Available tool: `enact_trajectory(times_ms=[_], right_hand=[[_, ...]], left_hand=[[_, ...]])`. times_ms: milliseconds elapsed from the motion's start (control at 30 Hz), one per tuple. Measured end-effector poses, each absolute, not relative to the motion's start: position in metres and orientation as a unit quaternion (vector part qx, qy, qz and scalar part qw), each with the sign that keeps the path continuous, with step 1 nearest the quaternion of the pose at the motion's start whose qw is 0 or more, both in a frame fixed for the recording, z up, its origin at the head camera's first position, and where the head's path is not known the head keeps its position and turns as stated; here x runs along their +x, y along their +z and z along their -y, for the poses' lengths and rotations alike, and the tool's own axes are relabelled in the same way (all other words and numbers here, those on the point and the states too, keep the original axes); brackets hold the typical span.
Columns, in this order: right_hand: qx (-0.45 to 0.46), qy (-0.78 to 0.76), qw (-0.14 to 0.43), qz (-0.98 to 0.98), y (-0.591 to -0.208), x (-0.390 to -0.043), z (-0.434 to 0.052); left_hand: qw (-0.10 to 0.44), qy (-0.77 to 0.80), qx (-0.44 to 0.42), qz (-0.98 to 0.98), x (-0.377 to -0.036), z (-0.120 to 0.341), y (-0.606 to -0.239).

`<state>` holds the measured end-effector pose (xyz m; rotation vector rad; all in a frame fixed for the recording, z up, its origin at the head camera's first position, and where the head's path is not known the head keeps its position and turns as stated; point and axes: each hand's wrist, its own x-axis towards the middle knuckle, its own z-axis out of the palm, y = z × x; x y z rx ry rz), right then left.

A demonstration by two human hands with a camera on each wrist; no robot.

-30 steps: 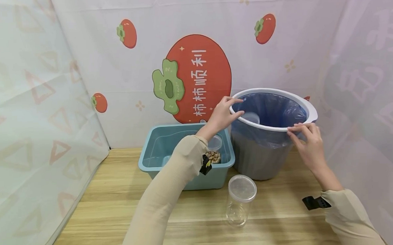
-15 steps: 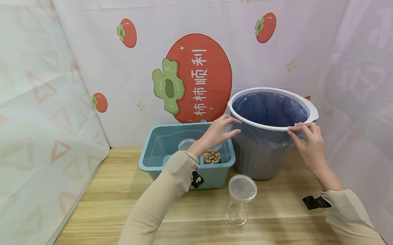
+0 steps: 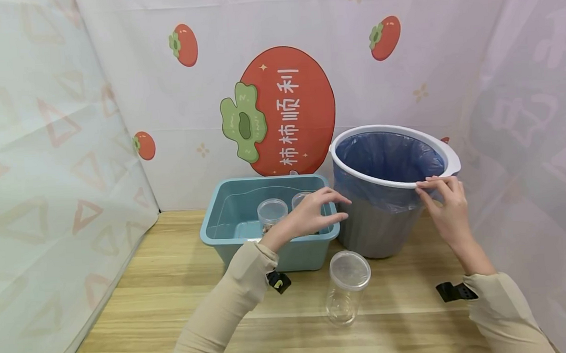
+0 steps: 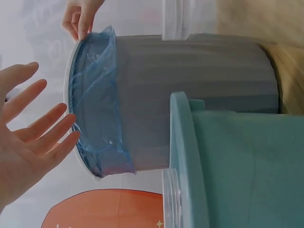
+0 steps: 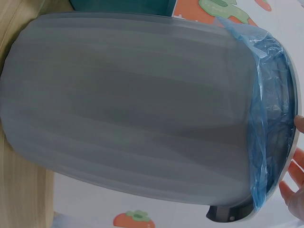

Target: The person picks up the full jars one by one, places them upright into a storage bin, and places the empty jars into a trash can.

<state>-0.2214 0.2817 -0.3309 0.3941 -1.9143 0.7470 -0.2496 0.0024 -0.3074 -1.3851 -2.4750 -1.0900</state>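
A wooden table (image 3: 174, 302) stands in a booth of pale printed cloth, the back sheet showing a big red persimmon (image 3: 285, 110) with white characters.

At the back right of the table is a grey bin (image 3: 377, 222) with a white rim and a blue bag (image 3: 386, 161) lining it, the bag's edge folded out over the top. Just left of it, side by side, sits a teal tub (image 3: 233, 221) with two clear lidded jars (image 3: 272, 213) inside. A taller clear jar (image 3: 347, 289) stands alone on the table in front of the bin and tub.

The right hand (image 3: 448, 211) is at the near rim of the bin, fingers bent over it, pinching the rim and bag edge between fingertips and thumb. In the right wrist view only the fingertips (image 5: 297, 178) show at the rim's edge.

The left hand (image 3: 310, 215) hovers above the right end of the tub, close beside the bin's wall but apart from it. Its fingers are spread and nearly straight, holding nothing; the left wrist view shows the loose palm (image 4: 28, 137) facing the bag's folded edge with a gap between.
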Motion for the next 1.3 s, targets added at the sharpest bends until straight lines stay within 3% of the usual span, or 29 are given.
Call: enact_trajectory(times_ms=[833, 1300], right_hand=[[0.158, 0.315, 0.505, 0.788, -0.334, -0.223, -0.283], [0.154, 0.314, 0.496, 0.795, -0.332, -0.222, -0.283]], left_hand=[[0.035, -0.383, -0.475, 0.792, -0.204, 0.008, -0.363], [0.070, -0.405, -0.452, 0.792, -0.189, 0.008, -0.390]])
